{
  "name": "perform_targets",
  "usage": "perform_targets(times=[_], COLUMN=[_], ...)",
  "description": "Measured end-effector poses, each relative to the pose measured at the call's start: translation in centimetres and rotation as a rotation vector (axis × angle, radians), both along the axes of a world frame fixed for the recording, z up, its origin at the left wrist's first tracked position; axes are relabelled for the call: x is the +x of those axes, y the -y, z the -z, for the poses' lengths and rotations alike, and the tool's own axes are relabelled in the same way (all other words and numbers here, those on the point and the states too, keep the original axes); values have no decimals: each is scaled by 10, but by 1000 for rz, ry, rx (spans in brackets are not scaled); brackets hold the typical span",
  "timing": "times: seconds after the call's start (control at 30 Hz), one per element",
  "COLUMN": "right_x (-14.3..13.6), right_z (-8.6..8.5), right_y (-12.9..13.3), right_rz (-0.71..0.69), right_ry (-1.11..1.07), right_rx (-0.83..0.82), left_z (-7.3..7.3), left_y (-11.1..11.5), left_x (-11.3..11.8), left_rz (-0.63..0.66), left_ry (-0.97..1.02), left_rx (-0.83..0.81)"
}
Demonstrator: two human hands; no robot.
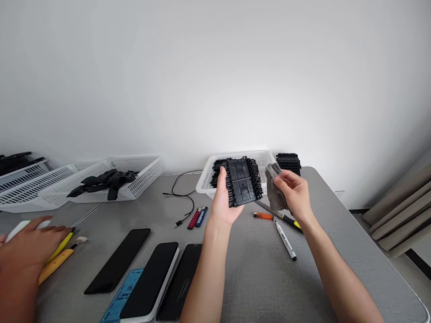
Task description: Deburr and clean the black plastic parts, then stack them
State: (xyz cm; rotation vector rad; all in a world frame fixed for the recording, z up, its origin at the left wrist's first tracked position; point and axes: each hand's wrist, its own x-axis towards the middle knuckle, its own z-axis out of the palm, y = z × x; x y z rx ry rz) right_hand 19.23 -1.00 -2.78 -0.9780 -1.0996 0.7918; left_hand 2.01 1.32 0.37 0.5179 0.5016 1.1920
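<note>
My left hand [222,202] grips a flat black plastic part [243,181] with rows of small pegs along its sides, tilted up over the table. A grey cloth [276,188] is pinched in my right hand [296,190], just to the right of the part and apart from it. Behind the part stands a white plastic basket [205,177] with more black parts in it. Another stack of black ribbed parts [288,162] is behind my right hand. Below my hands lie an orange lighter [263,216], a white marker [285,240] and a tool with a black and yellow handle [292,223].
Two lighters, red [194,218] and blue [201,216], lie near a black cable [182,195]. Phone-like slabs [117,260] lie at front left. White baskets [144,177] line the wall. Another person's hand [30,246] is at far left beside yellow-handled tools [55,264].
</note>
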Motion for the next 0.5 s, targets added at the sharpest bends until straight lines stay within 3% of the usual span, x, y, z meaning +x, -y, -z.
perform_targets(times=[0.1, 0.23, 0.4, 0.5], right_x=[3, 4, 4, 10], right_z=[-1, -1, 1, 1], right_y=[1, 3, 3, 3], right_rz=[191, 303, 246, 247], right_ry=[93, 270, 302, 245], right_rx=[79, 162, 187, 258], left_z=[3, 4, 3, 10], left_y=[0, 4, 7, 6], left_x=[-3, -1, -2, -4], left_rz=[-10, 103, 292, 330], left_ry=[-101, -192, -238, -298], left_rx=[-30, -35, 2, 14])
